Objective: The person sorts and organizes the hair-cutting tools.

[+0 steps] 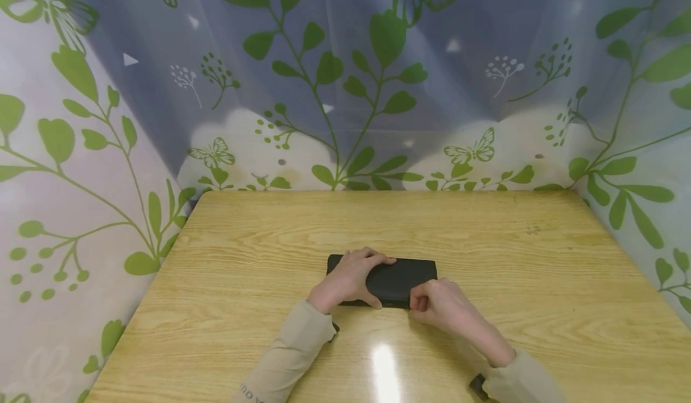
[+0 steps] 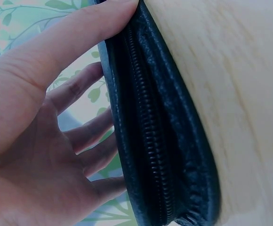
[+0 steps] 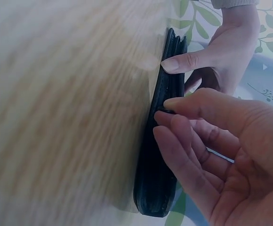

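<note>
A long black zip-around wallet lies flat on the wooden table. My left hand spans its left half, fingers spread over the top and thumb on the near edge, holding it. In the left wrist view, the zipper teeth run along the wallet's side, past the left thumb. Near the wallet's right front corner is my right hand, its fingers curled. The right wrist view shows its thumb and index finger pinching the small dark zipper pull on that edge; the fingertips partly hide the pull.
The wooden table extends around the wallet on all sides, with a bright light reflection in front of it. Cloth curtains printed with green leaves and butterflies hang behind the table and along both sides.
</note>
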A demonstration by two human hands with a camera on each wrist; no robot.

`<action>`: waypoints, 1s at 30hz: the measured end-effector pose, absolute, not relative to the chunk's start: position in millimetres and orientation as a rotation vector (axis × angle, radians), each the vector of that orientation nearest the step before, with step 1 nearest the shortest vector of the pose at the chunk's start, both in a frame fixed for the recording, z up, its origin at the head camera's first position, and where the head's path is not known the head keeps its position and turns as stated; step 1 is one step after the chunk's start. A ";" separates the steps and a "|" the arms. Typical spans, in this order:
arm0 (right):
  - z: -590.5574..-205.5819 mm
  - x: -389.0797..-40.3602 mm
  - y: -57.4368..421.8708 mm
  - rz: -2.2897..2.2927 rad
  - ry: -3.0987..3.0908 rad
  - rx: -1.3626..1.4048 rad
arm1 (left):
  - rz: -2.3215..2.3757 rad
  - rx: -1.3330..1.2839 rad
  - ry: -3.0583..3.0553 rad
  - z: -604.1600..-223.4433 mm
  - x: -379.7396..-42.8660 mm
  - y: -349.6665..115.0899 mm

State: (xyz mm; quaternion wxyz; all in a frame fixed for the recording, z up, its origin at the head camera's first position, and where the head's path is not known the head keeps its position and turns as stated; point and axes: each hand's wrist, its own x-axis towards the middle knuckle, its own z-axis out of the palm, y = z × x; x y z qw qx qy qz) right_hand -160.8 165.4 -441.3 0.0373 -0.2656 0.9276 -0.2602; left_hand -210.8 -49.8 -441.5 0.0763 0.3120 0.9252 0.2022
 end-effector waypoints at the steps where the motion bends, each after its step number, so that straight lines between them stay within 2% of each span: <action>1: -441.5 -160.6 165.0 -0.801 2.847 -0.807 | 0.608 0.935 2.772 -441.5 -210.8 -49.8; 30: -444.2 -161.5 152.9 -0.802 2.855 -0.788 | 0.584 0.904 2.766 -441.1 -210.4 -49.9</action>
